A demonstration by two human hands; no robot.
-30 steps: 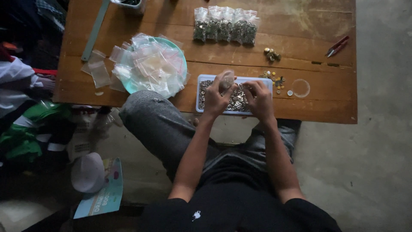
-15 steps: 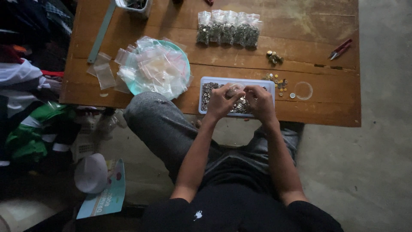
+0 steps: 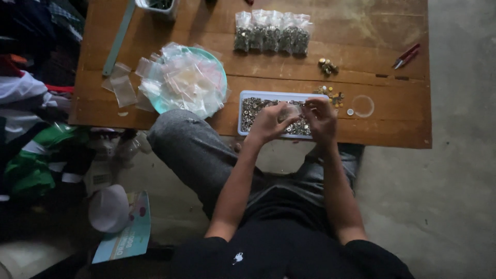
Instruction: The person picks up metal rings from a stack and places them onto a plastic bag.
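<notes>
A white rectangular tray (image 3: 247, 95) full of small metal parts sits near the front edge of the low wooden table (image 3: 392, 119). Both of my hands hover over it. My left hand (image 3: 268, 123) and my right hand (image 3: 320, 118) together hold a small clear plastic bag (image 3: 290, 110) between their fingers, just above the parts. What is inside the bag is too small to tell.
A teal plate (image 3: 219, 72) heaped with empty clear bags sits left of the tray. A row of filled bags (image 3: 271, 32) lies at the back. Loose gold parts (image 3: 328, 66), a clear ring (image 3: 362, 106), red pliers (image 3: 406, 56) and a long ruler (image 3: 118, 39) also lie there.
The view shifted slightly, and the table now sits lower in the picture. My hands stay over the tray with the small bag, lowered a little towards the parts.
</notes>
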